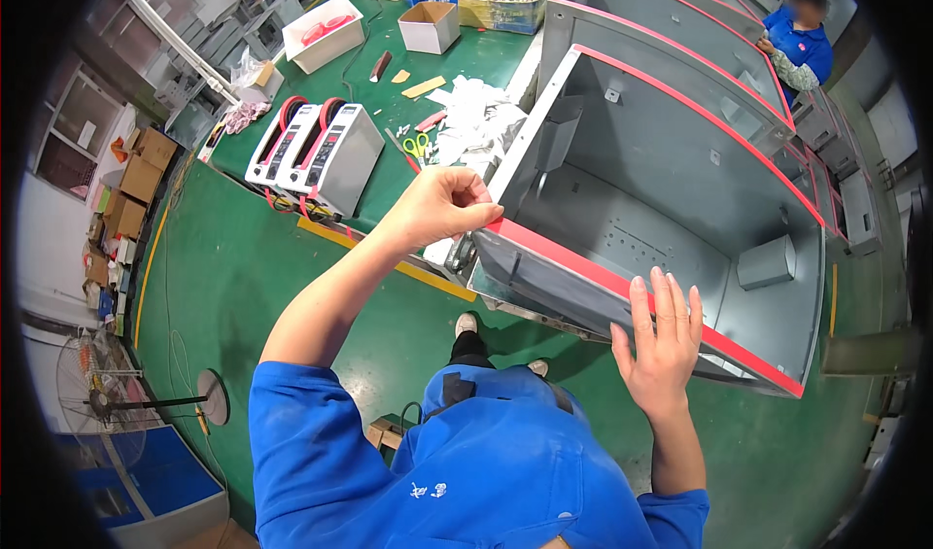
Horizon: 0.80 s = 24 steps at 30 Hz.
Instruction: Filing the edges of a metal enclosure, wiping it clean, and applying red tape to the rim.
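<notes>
A grey sheet-metal cabinet (622, 194) lies with its open side up in front of me. Red tape (583, 262) runs along its near edge, and more red lines its far edge. At the cabinet's near left corner, my left hand (442, 204) is closed in a pinch on the end of the near strip. My right hand (663, 350) lies open with fingers stretched out, their tips over the red tape further right. A small grey box-shaped part (767, 262) sits inside the cabinet at the right.
Two tape dispensers (335, 160) stand on the green workbench (379, 112) at left, near yellow-handled scissors (416, 146) and a heap of white scraps (476, 126). More cabinets (671, 39) line up beyond mine, with a co-worker (802, 39) at far right. A fan (102, 398) stands at lower left.
</notes>
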### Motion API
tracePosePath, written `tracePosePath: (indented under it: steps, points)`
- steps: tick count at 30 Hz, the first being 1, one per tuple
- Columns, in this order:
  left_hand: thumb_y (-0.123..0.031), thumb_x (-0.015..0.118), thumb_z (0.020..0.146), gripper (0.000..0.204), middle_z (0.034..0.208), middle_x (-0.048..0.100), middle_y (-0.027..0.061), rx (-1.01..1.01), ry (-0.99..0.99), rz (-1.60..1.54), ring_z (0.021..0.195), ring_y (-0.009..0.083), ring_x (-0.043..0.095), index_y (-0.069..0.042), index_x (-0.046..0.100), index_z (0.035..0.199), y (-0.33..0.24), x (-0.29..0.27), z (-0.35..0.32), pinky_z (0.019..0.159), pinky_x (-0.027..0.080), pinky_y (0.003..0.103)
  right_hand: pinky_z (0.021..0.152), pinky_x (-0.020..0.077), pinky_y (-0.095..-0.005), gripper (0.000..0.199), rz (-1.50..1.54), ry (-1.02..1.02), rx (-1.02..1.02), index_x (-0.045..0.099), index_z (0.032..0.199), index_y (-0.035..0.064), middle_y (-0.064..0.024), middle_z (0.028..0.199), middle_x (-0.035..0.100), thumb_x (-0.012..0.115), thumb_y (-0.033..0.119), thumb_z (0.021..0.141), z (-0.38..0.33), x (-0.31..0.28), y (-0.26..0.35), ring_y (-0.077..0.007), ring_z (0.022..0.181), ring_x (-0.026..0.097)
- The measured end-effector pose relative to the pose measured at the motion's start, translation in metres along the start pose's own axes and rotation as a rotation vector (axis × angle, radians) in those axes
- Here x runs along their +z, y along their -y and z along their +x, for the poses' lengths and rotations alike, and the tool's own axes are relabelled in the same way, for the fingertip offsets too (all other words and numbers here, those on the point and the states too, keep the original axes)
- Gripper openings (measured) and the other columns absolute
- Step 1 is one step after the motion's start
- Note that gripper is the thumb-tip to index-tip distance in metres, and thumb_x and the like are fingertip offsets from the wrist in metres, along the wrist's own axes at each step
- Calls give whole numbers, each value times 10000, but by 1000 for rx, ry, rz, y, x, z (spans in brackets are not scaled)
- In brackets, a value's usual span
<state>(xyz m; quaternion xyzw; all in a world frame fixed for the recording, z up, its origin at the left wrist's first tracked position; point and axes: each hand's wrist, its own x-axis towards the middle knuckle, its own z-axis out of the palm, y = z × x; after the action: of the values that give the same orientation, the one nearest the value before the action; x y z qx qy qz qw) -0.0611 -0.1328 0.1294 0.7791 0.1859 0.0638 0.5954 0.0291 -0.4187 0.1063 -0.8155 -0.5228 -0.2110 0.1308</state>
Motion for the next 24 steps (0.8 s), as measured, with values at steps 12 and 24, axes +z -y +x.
tracePosePath:
  steps: [12,24]
  points:
    - [-136,661,741,184,539,516,-24,-4,-4,54,441,13,431,-31,543,646,-3,0,-1,385,312,164,954,305,-474,517,-14,-26,15,529,1144,71,-160,1172,491,648,179,653,2,0,2,-293,1063,474]
    - [-151,658,751,187,562,548,-15,23,-1,142,467,17,459,-27,549,663,-3,0,-1,399,347,162,960,299,-464,530,-12,-31,13,531,1143,72,-156,1170,494,657,172,638,1,1,1,-283,1061,476]
